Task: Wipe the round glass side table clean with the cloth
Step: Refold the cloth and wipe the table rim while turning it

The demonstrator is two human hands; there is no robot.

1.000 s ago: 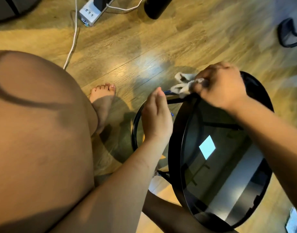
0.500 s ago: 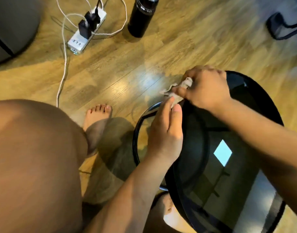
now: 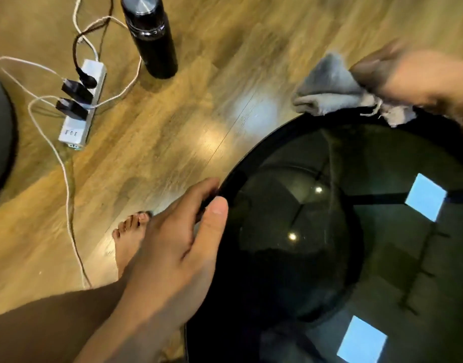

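The round side table (image 3: pixel 254 163) has a black rim and a dark glass top that mirrors ceiling lights; it fills the lower right. My left hand (image 3: pixel 180 244) grips the table's left rim, thumb on top of the edge and fingers curled under it. My right hand (image 3: pixel 406 74), blurred at the upper right, holds a crumpled grey cloth (image 3: pixel 330 87). The cloth hangs over the table's far edge, its frayed end lying on the rim.
On the wooden floor stand a black bottle (image 3: pixel 151 38) and a white power strip (image 3: pixel 81 106) with black plugs and white cables trailing toward me. My bare foot (image 3: pixel 128 237) rests beside the table's left side. A dark round object (image 3: pixel 0 137) sits at the left edge.
The table now sits level under my view instead of tilted. My left hand slid down the rim toward me. My right hand carried the cloth along the far edge to the right.
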